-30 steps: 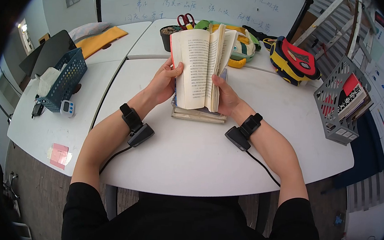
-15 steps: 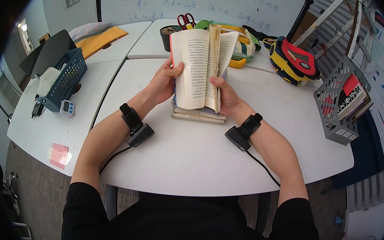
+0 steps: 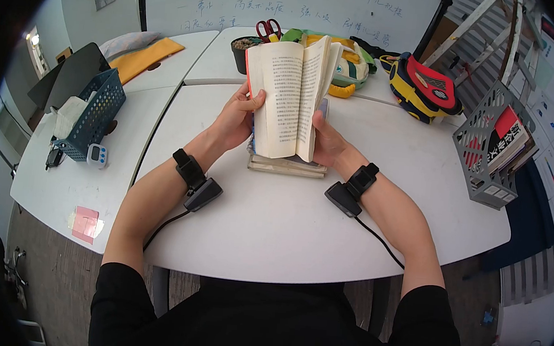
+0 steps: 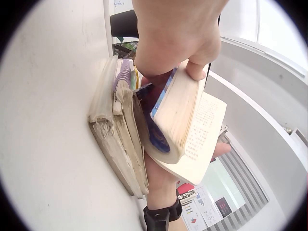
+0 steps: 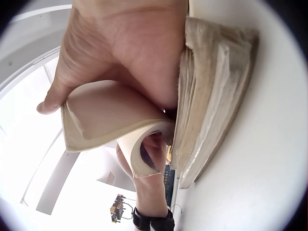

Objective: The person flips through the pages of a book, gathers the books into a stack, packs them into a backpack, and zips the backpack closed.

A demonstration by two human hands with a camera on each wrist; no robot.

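Observation:
An open paperback book (image 3: 288, 95) stands upright on a small stack of worn books (image 3: 286, 166) on the white table (image 3: 285, 233). My left hand (image 3: 234, 122) grips its left half, thumb on the printed page. My right hand (image 3: 327, 143) grips the thinner right half from behind, thumb at the page edge. In the left wrist view my left hand (image 4: 175, 38) curls round the bent book (image 4: 185, 120) beside the stack (image 4: 115, 134). The right wrist view has my right hand (image 5: 125, 57) holding curved pages (image 5: 103, 120) against the stack (image 5: 211, 96).
Behind the book stand a dark pot with red scissors (image 3: 268, 28) and a yellow-and-red bag (image 3: 426, 84). A grey crate holding books (image 3: 494, 142) sits at the right. On the left table are a blue basket (image 3: 94, 114), a small timer (image 3: 97, 155) and pink notes (image 3: 85, 223).
Pages have flipped from the right half to the left. My right thumb has come off the fanned pages and now sits at the edge of a thinner right half.

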